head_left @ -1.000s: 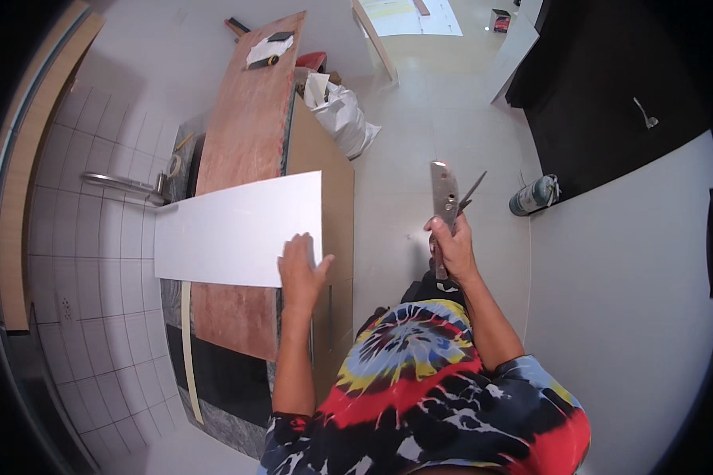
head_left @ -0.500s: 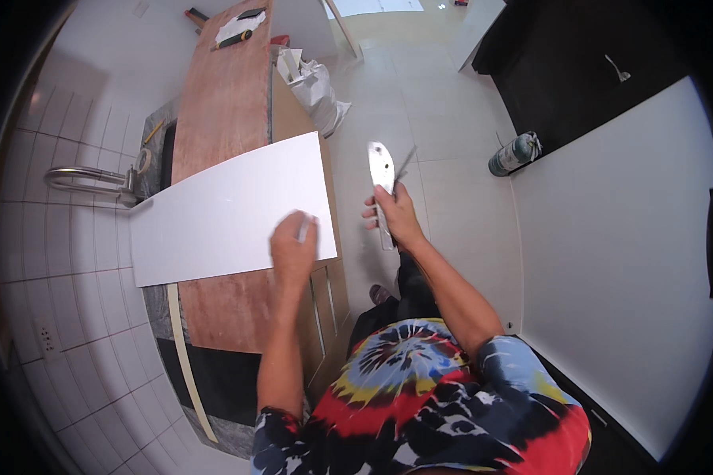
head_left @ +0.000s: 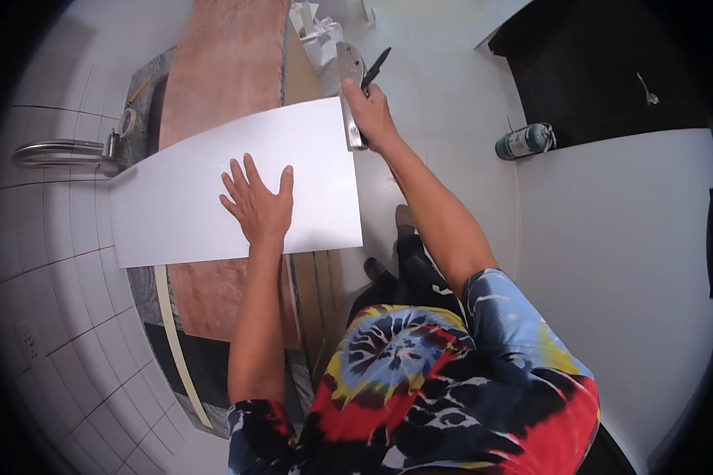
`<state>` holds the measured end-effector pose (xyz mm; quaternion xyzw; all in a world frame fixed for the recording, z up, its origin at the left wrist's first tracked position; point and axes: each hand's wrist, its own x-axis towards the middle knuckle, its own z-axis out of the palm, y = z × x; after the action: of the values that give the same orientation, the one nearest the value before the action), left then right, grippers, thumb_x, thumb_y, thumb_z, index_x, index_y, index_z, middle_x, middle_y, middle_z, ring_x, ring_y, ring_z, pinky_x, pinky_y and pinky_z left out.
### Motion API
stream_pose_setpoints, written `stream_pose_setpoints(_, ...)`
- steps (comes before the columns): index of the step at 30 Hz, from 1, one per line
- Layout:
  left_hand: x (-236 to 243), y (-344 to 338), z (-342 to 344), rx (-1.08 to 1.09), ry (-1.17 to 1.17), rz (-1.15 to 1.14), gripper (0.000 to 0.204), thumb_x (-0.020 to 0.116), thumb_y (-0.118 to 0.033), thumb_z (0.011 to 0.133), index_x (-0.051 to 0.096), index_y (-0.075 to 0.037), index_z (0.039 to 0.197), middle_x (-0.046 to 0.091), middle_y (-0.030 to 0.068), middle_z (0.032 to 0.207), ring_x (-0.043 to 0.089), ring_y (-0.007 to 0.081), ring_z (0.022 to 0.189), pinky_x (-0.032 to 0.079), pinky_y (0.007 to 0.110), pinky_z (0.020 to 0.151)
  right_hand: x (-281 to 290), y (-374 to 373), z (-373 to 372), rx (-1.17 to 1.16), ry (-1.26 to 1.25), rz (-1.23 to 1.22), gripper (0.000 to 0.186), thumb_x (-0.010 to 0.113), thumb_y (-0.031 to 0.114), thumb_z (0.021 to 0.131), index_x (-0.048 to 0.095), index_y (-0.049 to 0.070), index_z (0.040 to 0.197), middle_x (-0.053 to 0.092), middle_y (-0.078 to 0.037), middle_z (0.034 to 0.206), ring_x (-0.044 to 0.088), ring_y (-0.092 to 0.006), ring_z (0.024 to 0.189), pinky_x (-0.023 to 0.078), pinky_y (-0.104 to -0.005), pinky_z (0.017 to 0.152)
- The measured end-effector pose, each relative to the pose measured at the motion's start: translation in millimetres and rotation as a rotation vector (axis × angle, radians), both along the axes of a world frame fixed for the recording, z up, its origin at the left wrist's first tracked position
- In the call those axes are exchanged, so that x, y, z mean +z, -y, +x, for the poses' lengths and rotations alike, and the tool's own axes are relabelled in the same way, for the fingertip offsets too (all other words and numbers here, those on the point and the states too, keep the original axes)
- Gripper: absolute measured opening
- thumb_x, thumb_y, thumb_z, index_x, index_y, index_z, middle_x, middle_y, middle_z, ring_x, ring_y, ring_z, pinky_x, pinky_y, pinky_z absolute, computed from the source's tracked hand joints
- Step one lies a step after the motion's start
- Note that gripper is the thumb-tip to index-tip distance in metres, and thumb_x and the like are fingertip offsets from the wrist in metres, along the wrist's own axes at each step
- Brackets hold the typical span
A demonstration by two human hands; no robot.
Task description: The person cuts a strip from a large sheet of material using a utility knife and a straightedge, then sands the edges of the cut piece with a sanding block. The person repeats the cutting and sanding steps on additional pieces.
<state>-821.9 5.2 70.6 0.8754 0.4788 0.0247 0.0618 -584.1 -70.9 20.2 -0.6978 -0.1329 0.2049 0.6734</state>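
Note:
My left hand [head_left: 263, 210] lies flat on a white board [head_left: 174, 222], palm down with fingers spread, and holds nothing. The board rests across the reddish-brown wooden panel [head_left: 214, 95], its right end jutting out past the counter edge. At that right end, my right hand [head_left: 372, 117] is closed around a flat silver metal tool [head_left: 350, 63] with a curved edge and small holes. The tool stands right by the board's far right corner; whether they touch I cannot tell. A slim black pen [head_left: 377, 67] sticks up from the same hand.
A curved metal faucet [head_left: 67, 154] stands by the tiled wall at the left, near a tape roll [head_left: 128, 123] and a yellow pencil [head_left: 140, 91]. White bags [head_left: 321, 39] sit beyond the counter. A gas cylinder [head_left: 524, 141] lies on the right by a large white panel [head_left: 610, 237].
My left hand has opened and come down flat on the board. My right hand has carried the metal tool and pen up and left to the board's right edge. The view has shifted.

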Motion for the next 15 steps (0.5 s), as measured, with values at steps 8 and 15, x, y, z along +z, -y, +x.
stream_pose_setpoints(8, 1, 2, 2, -0.011, -0.013, 0.049, 0.088, 0.051, -0.064, 0.096, 0.029, -0.008, 0.16, 0.023, 0.0236, 0.165, 0.012, 0.0436, 0.155, 0.01, 0.063, 0.123, 2, 18, -27, -0.019, -0.007, -0.071, 0.062, 0.07, 0.044, 0.089, 0.059, -0.012, 0.113, 0.069, -0.032, 0.108, 0.068, -0.0407, 0.106, 0.052, -0.043, 0.092)
stream_pose_setpoints(15, 5, 4, 7, -0.012, 0.006, 0.019, 0.085, 0.049, -0.064, 0.097, 0.03, -0.01, 0.16, 0.021, 0.0244, 0.165, 0.011, 0.0444, 0.155, 0.008, 0.06, 0.124, 12, 74, -101, -0.007, 0.06, -0.175, 0.061, 0.071, 0.04, 0.09, 0.054, -0.012, 0.117, 0.067, -0.034, 0.11, 0.068, -0.0424, 0.107, 0.052, -0.0445, 0.092)
